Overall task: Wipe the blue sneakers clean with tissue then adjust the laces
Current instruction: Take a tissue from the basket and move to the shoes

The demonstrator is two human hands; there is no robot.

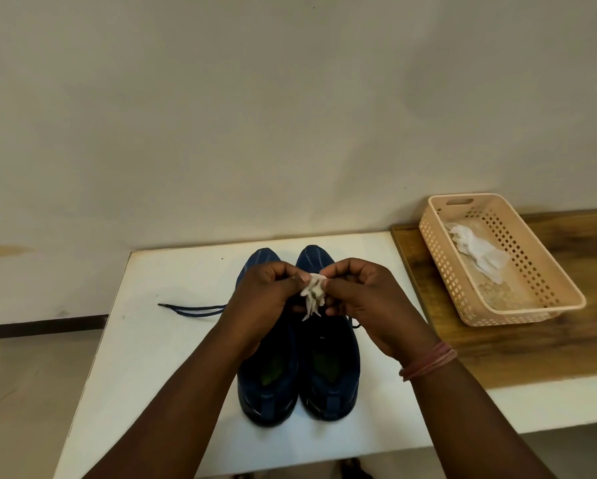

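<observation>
Two blue sneakers stand side by side on a white table [152,340], toes pointing away from me: the left sneaker [267,385] and the right sneaker [331,375]. Both hands are raised just above their lace area. My left hand [266,295] and my right hand [359,295] pinch a small crumpled white tissue [312,293] between their fingertips. A dark blue lace [190,309] trails from the left sneaker out to the left across the table. My hands hide the tongues and most of the lacing.
A peach perforated plastic basket [563,292] sits on a wooden surface [497,344] to the right, with a crumpled white tissue [480,250] inside. A plain wall stands close behind the table. The floor lies to the left of the table.
</observation>
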